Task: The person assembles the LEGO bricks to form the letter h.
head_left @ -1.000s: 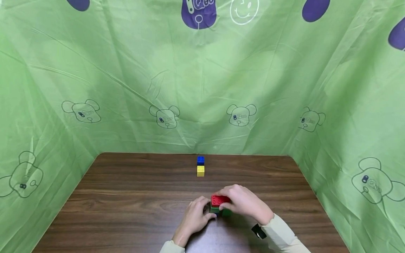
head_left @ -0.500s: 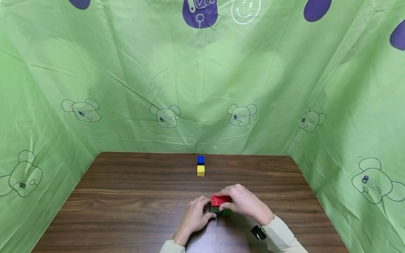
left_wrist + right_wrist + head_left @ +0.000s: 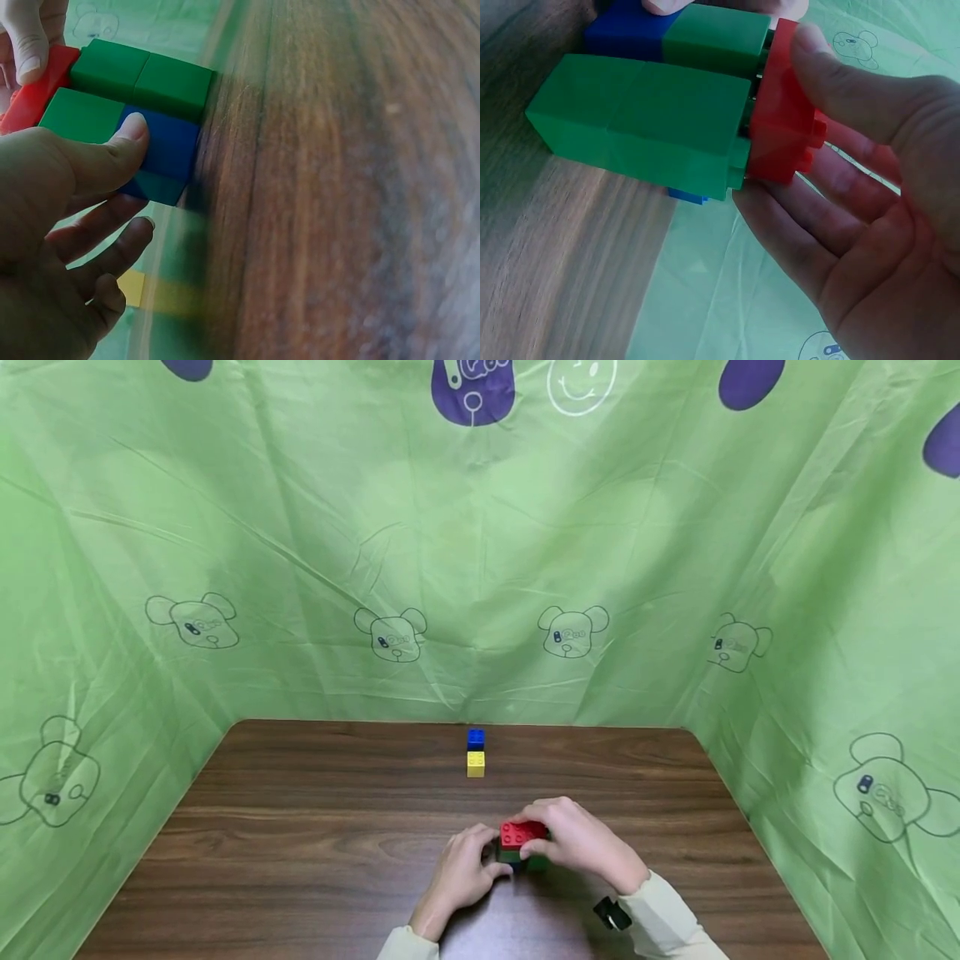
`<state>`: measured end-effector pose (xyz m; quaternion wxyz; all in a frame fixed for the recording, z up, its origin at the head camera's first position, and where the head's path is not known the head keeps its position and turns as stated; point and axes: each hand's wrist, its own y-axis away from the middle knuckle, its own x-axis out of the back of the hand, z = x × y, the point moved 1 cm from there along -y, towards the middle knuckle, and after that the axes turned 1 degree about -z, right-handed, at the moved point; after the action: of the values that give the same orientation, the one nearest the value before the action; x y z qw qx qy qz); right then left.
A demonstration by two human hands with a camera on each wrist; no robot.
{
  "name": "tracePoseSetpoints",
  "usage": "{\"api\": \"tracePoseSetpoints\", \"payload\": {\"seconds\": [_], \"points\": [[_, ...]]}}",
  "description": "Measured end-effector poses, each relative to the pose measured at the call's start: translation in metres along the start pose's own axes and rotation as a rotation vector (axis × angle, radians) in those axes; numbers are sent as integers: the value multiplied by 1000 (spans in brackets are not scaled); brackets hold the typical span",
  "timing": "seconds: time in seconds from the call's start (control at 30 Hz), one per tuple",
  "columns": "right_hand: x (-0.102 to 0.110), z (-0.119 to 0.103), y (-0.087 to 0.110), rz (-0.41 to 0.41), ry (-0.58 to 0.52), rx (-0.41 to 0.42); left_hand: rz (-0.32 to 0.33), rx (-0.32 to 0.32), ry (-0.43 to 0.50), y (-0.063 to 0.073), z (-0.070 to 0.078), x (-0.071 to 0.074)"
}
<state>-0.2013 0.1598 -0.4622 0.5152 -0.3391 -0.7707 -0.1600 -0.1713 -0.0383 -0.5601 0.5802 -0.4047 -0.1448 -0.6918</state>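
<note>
A small build of toy bricks stands on the wooden table in front of me: one stack has a green brick (image 3: 79, 116) over a blue brick (image 3: 169, 150), and beside it is a stack of two green bricks (image 3: 679, 112). Across the top lies a long red brick (image 3: 523, 835), which my right hand (image 3: 581, 839) pinches between thumb and fingers. Studs show in a narrow gap under the red brick in the right wrist view. My left hand (image 3: 461, 870) holds the blue-and-green stack low down, its thumb tip on the blue brick. Fingers hide part of both stacks.
Farther back on the wooden table (image 3: 337, 843) are a yellow brick (image 3: 476, 765) and, just behind it, another blue brick (image 3: 476, 739). Green cloth (image 3: 480, 552) with printed bear heads walls off the back and both sides.
Both hands keep their places on the bricks. Only a very slight shift of the whole head view is visible.
</note>
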Motion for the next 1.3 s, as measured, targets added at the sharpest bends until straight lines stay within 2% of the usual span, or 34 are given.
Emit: {"api": "tracePoseSetpoints", "payload": {"seconds": [0.23, 0.47, 0.9, 1.3], "points": [[-2, 2, 2, 12, 4, -43, -16, 4, 72, -2, -1, -3], [-1, 5, 0, 33, -3, -18, -25, 2, 106, -4, -3, -4], [2, 4, 2, 38, -22, -41, -24, 19, 83, -3, -2, -3], [3, 1, -3, 45, -29, -21, 4, -3, 75, -2, -3, -2]]}}
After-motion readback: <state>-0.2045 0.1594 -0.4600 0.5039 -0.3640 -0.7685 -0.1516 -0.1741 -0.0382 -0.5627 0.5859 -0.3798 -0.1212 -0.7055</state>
